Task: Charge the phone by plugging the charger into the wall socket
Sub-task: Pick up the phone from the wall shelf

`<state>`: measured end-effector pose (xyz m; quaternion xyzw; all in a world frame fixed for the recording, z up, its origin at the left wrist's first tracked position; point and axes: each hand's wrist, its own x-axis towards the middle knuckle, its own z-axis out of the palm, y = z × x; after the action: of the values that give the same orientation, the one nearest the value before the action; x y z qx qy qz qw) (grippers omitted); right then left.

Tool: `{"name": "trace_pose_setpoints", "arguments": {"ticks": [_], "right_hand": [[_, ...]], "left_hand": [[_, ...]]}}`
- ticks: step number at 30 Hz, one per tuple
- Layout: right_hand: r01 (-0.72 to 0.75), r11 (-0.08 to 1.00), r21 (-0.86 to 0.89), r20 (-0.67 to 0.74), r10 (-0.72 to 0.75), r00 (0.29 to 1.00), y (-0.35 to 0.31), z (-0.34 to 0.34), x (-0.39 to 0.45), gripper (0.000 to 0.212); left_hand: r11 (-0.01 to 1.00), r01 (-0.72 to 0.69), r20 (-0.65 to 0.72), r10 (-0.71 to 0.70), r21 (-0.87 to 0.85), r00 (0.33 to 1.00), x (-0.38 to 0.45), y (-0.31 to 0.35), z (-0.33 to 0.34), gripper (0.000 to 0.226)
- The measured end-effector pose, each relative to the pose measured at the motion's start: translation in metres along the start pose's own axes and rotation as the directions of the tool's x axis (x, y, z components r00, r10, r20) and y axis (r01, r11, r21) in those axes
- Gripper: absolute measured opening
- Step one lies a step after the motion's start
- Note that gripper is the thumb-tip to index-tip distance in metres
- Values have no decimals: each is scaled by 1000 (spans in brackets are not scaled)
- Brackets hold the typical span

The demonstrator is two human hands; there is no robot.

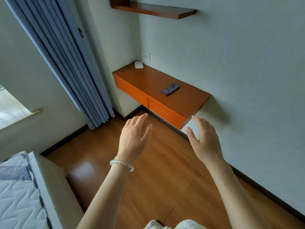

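Note:
A dark phone (170, 89) lies flat on the orange wall-mounted desk (145, 80), near its middle. At the desk's far corner sits a small white object (138, 64), possibly the charger. Just above it a white wall socket (145, 55) is set in the wall. My left hand (134, 138), with a clear coil band on the wrist, hovers over the floor in front of the desk, fingers spread and holding nothing. My right hand (203, 139) is raised beside it below the desk's near corner, likewise spread and holding nothing. Both hands are well short of the phone.
A dark wooden shelf (153, 9) hangs on the wall above the desk. Blue-grey curtains (69, 63) hang at the left by a window. A bed with a quilted mattress (21, 192) fills the lower left. Wooden floor (156, 171) lies between bed and wall.

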<state>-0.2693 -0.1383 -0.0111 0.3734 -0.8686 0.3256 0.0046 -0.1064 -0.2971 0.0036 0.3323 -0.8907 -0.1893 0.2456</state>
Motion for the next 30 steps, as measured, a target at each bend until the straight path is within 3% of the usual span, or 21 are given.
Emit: {"name": "trace_pose_setpoints", "arguments": {"ticks": [14,30], "right_hand": [[-67,996,-57,20,68,997,52,43,169,62],[-44,995,-93,114,55,992,133,72,407,59]], "left_hand": [[999,-4,104,8,-42,995,167,-19,89,51],[994,50,164,-65,99,984,384,8,189,53]]}}
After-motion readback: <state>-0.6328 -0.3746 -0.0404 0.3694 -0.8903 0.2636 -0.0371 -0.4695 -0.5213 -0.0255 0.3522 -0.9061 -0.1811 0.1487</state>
